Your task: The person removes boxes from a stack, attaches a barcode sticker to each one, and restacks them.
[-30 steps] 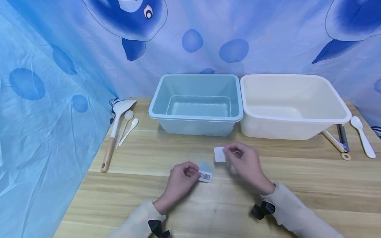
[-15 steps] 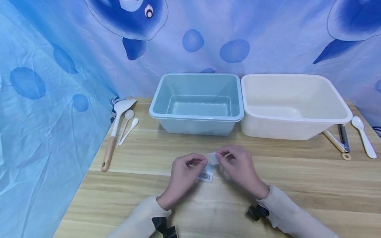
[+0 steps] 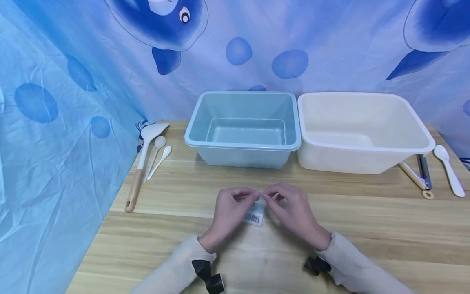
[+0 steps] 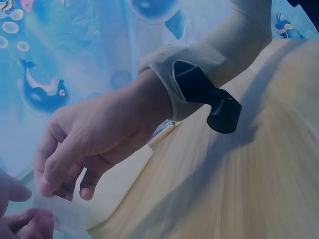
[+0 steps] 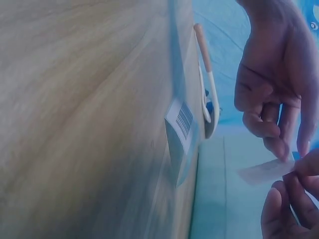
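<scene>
Pinching a small translucent slip between them, the left hand and the right hand meet fingertip to fingertip just above the table, each grip narrow and closed on an end of the slip. In the right wrist view the slip hangs in the air between the curled fingers of the left hand and those of the right. Both wrists are bent inward, knuckles up, with cream sleeves running back toward the body and a black strap on each forearm. A barcode label lies flat on the table right beneath the hands, partly covered by the left thumb side. Beyond it stand a pale blue tub and, touching its right side, a white tub. Well off to the left lie a wooden-handled spatula and two small white spoons; tongs and another white spoon lie at the far right.
</scene>
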A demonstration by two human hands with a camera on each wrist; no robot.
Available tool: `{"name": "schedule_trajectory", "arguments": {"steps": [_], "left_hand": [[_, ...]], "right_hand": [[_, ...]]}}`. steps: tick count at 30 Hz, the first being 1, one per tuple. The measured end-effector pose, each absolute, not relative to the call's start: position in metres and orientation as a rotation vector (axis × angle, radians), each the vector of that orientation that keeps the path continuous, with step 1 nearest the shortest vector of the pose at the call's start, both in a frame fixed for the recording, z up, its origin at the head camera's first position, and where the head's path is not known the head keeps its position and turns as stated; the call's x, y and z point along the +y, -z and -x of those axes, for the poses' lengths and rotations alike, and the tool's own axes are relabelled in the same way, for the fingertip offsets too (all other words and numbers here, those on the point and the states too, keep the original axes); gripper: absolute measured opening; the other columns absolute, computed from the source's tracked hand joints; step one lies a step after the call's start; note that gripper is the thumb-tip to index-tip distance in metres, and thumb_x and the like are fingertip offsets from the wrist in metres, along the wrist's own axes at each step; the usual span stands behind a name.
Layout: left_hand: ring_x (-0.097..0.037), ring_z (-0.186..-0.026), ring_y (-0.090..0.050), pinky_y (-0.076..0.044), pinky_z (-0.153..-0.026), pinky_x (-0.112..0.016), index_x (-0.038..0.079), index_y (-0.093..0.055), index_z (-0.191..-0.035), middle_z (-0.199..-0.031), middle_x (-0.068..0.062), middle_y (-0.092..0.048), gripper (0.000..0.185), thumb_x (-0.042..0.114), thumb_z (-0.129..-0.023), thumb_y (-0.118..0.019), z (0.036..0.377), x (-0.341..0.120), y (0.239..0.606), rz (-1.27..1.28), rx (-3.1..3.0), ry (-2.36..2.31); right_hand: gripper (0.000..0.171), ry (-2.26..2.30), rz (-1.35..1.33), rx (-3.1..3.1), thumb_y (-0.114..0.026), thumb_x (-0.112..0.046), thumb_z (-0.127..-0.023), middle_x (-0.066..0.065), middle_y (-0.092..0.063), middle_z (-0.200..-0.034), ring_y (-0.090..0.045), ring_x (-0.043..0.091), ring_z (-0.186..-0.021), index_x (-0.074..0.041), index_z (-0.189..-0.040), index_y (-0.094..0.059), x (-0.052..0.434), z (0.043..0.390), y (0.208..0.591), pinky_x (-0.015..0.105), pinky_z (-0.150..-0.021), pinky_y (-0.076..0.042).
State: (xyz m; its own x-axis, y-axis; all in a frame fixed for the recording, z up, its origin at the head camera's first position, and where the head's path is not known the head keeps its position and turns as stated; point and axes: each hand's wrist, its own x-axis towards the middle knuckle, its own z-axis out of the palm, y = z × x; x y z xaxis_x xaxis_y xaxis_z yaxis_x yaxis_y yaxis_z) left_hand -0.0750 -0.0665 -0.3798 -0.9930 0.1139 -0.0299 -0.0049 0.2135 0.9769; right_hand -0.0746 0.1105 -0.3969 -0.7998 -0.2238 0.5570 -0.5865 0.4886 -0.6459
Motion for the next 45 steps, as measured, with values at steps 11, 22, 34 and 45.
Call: {"name": "schedule_trajectory", "arguments": {"steps": [11, 22, 34, 45], "left_hand": [[-0.033, -0.083, -0.072, -0.058, -0.071, -0.028, 0.001, -0.075, -0.091, -0.089, -0.015, -0.075, 0.012, 0.01, -0.084, -0.072, 0.076, -0.067, 0.381, 0.008, 2.274, -2.019], [-0.012, -0.076, -0.066, -0.054, -0.067, -0.02, 0.004, -0.074, -0.091, -0.089, -0.012, -0.074, 0.009, 0.009, -0.084, -0.072, 0.073, -0.08, 0.382, -0.006, 2.434, -2.016], [-0.015, -0.052, -0.056, -0.041, -0.043, -0.018, 0.003, -0.073, -0.091, -0.084, -0.013, -0.072, 0.007, 0.006, -0.085, -0.071, 0.075, -0.093, 0.381, -0.14, 2.45, -2.057], [-0.012, -0.077, -0.064, -0.053, -0.067, -0.021, 0.006, -0.073, -0.093, -0.091, -0.01, -0.073, 0.009, 0.007, -0.084, -0.073, 0.105, -0.11, 0.392, -0.181, 2.599, -1.987]], "right_hand": [[0.015, -1.271, -0.797, -2.264, -0.077, 0.002, -0.075, 0.002, -0.071, -0.086, -0.064, 0.009, -0.072, -0.008, -0.087, -0.074, 0.105, 0.074, 0.398, 0.018, -0.063, -0.054], [0.018, -1.501, -0.475, -2.366, -0.076, -0.001, -0.079, 0.004, -0.071, -0.09, -0.065, 0.01, -0.078, -0.005, -0.095, -0.07, 0.11, 0.079, 0.396, 0.021, -0.067, -0.056], [0.016, -1.959, -0.245, -2.437, -0.071, -0.006, -0.085, 0.012, -0.069, -0.096, -0.067, 0.011, -0.085, -0.001, -0.099, -0.067, 0.102, 0.085, 0.388, 0.023, -0.079, -0.056], [0.009, -1.867, -0.307, -2.396, -0.072, -0.008, -0.086, 0.011, -0.07, -0.089, -0.063, 0.011, -0.078, -0.003, -0.093, -0.069, 0.084, 0.104, 0.395, 0.021, -0.069, -0.054]]}}
